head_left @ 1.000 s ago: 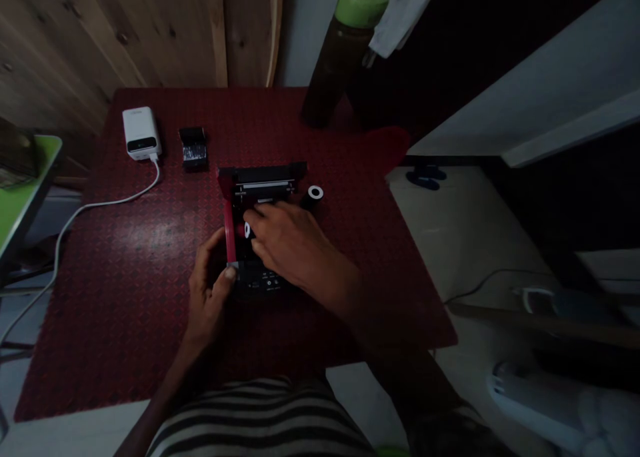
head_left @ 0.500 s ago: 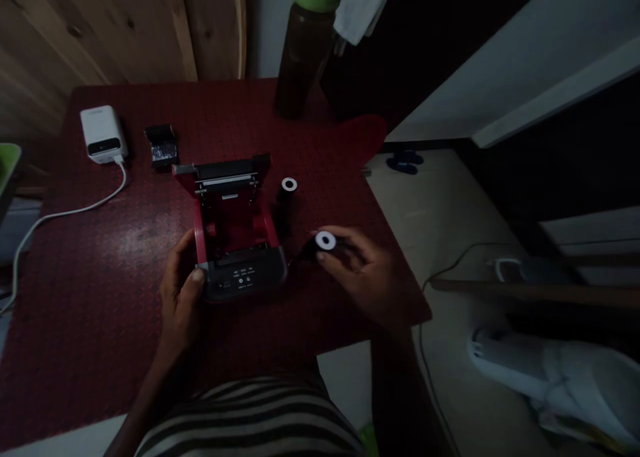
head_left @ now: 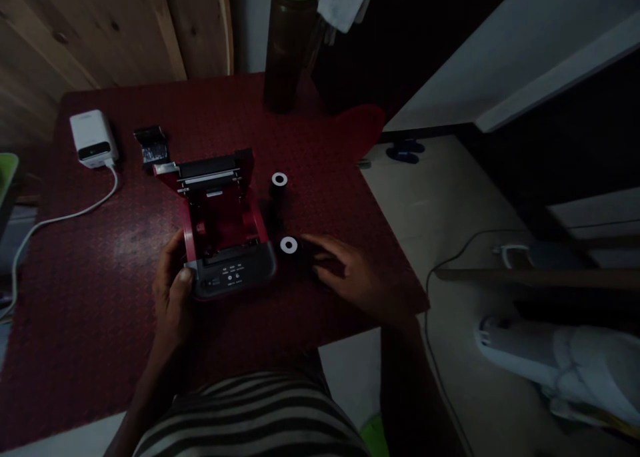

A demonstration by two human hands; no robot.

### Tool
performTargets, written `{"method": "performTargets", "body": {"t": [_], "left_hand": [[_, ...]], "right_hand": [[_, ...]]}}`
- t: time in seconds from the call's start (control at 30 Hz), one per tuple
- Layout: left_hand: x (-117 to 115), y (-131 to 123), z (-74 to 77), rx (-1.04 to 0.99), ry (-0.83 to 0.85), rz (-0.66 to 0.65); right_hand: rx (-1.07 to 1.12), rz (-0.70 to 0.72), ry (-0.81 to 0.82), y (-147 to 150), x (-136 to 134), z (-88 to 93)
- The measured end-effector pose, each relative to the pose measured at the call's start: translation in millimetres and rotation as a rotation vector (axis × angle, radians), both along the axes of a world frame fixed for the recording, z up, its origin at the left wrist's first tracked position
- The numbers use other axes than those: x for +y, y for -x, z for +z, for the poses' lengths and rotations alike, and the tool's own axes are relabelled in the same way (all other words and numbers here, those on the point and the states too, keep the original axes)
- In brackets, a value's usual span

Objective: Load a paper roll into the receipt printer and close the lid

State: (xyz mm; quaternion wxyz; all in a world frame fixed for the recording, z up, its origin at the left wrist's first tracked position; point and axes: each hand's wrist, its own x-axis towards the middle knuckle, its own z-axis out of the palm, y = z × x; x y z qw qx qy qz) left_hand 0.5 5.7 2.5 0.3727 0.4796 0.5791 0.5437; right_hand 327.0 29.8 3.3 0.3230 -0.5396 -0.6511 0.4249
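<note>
A red and black printer point(head_left: 235, 270) lies on the table with its lid raised and its red inside bare. My left hand point(head_left: 173, 280) grips its near left corner, thumb on top and fingers round the side. Just right of the printer stands a small dark roll with a white ring-shaped end point(head_left: 289, 245). My right hand point(head_left: 345, 270) is beside that roll, fingers apart and holding nothing; whether a fingertip touches the roll I cannot tell. Farther back stands a second dark roll with a white end point(head_left: 279, 180).
A white power bank point(head_left: 93, 137) with a cable sits at the far left. Near it lies a small black hinged-looking piece point(head_left: 153, 145). At the back are a tall bottle with a green lid point(head_left: 287, 50) and a red rounded object point(head_left: 360, 130). The table's right edge drops to the floor.
The roll in my right hand has moved left to the printer's side and is let go. My right hand's fingers have opened. My left hand still holds the printer.
</note>
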Motion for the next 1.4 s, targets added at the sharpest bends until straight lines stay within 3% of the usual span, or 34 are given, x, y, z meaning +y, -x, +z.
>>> {"method": "performTargets", "body": {"t": [0.17, 0.33, 0.47, 0.57, 0.67, 0.73, 0.83, 0.93, 1.0, 1.2, 1.4], "left_hand": [[1, 1, -3.4, -0.002, -0.028, -0.005], [0, 0, -1.7, -0.002, -0.032, -0.021], [0, 1, -1.0, 0.004, -0.031, -0.024], [-1, 3, -0.9, 0.008, -0.043, -0.046], [-1, 4, -1.4, 0.001, -0.044, -0.059], [-1, 4, -2.4, -0.011, -0.04, -0.065], [-2, 2, -3.9, -0.033, -0.035, -0.062], [-2, 0, -3.0, -0.048, -0.037, -0.053], [-2, 0, -1.1, -0.046, -0.036, -0.062], [-5, 3, -0.9, 0.005, -0.016, -0.067], [-7, 2, -3.2, -0.007, -0.003, -0.062]], "right_hand": [[-0.056, -0.173, -0.05, -8, 43, 3.1], [0.043, -0.168, -0.166, 34, 116, -16.0], [0.032, -0.141, -0.204, 60, 145, -28.1], [0.039, -0.171, -0.214, 62, 144, -29.9], [0.057, -0.197, -0.229, 52, 130, -16.9], [0.098, -0.172, -0.253, 43, 116, 4.4], [0.127, -0.067, -0.28, 34, 89, 51.6], [0.025, 0.086, -0.254, 38, 67, 96.6], [-0.079, 0.172, -0.275, 51, 60, 113.5], [-0.525, 0.438, -0.345, 117, 64, 112.5], [-0.871, 0.45, -0.287, 156, 65, 116.1]]}}
